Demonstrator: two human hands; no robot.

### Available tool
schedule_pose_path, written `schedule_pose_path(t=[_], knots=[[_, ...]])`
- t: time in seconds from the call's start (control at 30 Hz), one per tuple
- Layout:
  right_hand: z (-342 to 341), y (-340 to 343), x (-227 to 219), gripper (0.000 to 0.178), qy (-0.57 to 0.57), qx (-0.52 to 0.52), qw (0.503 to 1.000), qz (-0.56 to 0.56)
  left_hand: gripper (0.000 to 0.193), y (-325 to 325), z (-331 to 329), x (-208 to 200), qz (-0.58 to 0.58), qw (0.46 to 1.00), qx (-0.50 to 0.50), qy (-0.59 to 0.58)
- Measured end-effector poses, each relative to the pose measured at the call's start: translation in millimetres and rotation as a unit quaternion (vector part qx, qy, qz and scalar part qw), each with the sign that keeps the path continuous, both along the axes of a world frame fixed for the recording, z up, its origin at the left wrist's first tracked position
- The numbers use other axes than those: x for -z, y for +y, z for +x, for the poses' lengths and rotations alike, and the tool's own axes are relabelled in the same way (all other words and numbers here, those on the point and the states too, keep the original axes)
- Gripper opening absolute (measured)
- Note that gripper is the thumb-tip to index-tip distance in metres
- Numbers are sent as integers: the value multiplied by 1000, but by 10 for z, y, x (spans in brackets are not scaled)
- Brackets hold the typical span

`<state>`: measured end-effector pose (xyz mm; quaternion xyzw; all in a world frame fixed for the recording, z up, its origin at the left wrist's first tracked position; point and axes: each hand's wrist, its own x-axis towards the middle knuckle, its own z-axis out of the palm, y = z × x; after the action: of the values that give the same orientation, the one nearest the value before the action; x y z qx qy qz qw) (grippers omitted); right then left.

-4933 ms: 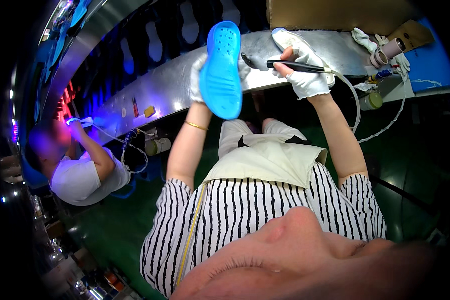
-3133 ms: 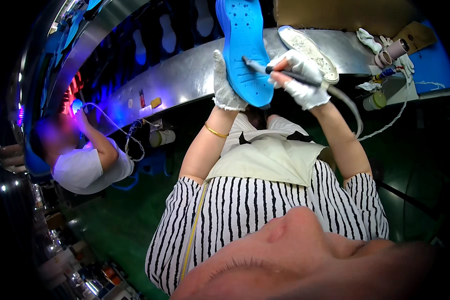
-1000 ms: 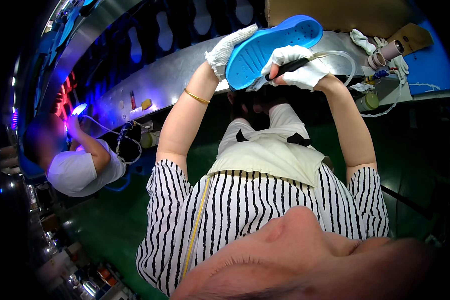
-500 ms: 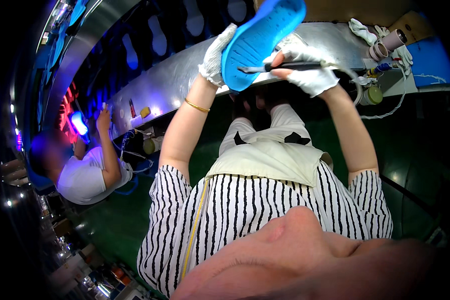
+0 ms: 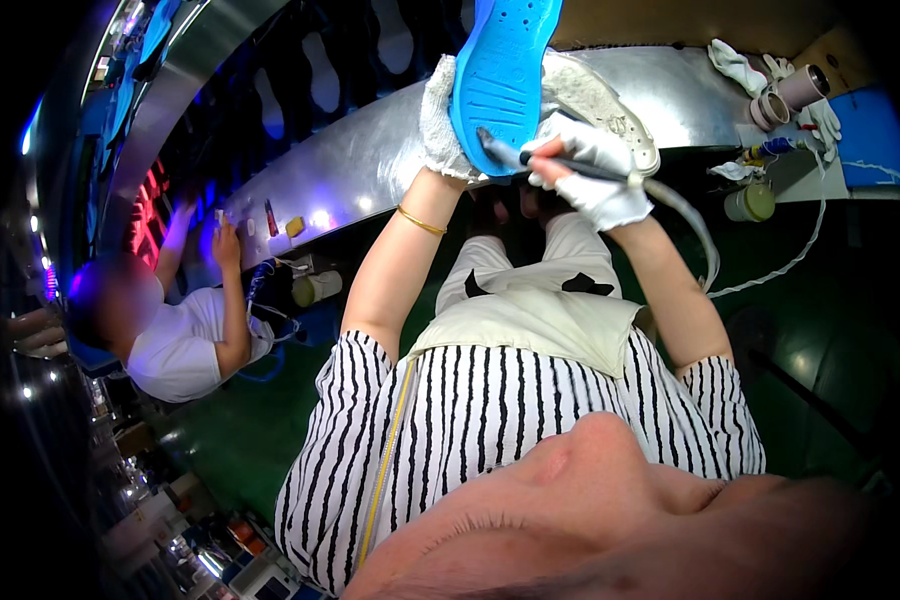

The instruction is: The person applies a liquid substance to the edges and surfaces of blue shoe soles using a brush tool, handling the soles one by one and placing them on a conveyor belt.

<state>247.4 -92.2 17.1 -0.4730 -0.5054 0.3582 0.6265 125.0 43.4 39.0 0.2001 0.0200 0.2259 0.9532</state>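
Gripped along its left edge, a bright blue shoe sole stands nearly upright in my left hand, which wears a white knitted glove. Grooves and small holes mark its face. My right hand, in a white glove with bare fingertips, is closed round a dark-handled brush. The brush tip rests at the lower end of the blue sole, and a pale hose runs from the handle's rear. Behind my right hand, a whitish sole lies on the metal bench.
The metal bench curves across in front of me, with rows of dark sole shapes beyond it. At the right are loose gloves, pinkish tubes and a hanging pot. A co-worker works at the left.
The blue sole has shifted left and turned more upright. My right hand has moved slightly left and down with the brush. More of the whitish sole on the bench shows.
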Motion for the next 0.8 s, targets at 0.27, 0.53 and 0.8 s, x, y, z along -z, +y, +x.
schedule_pose_path(t=[0.27,0.53,0.8], knots=[[216,91,-106,7,159,65,985,-28,77,100,291,471,-25,995,-76,64],[108,132,-337,8,-6,-6,997,-75,66,13,408,415,-79,996,-46,-17],[-25,457,-258,8,-28,117,989,90,57,-93,102,487,-34,983,-163,74]])
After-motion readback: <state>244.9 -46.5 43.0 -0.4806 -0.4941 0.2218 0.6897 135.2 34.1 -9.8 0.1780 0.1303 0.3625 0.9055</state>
